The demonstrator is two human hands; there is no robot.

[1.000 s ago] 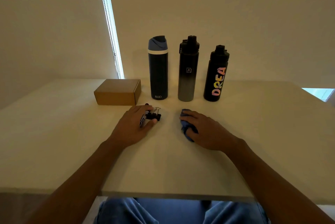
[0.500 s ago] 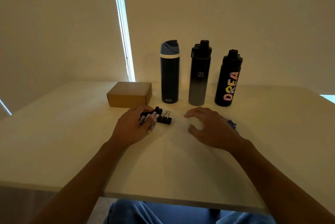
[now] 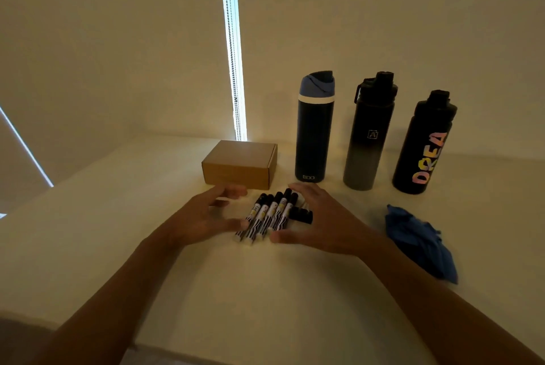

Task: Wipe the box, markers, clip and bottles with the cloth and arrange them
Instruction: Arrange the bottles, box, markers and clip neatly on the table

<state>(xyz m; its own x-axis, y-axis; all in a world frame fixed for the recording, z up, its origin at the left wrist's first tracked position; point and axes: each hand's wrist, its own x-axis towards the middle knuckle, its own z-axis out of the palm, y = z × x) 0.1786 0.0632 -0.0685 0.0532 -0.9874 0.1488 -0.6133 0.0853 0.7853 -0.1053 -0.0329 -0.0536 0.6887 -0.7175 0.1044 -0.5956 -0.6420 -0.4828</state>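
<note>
the markers [image 3: 269, 215] lie side by side on the tabletop [image 3: 265, 291], caps pointing away from you, right between your left hand [image 3: 203, 217] and right hand [image 3: 321, 220]; both have fingers [image 3: 300, 188] spread wide and hold nothing.

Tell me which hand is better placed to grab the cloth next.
Probably the right hand: the blue cloth lies on its side, both empty, while the left hand sits beyond the markers.
</note>
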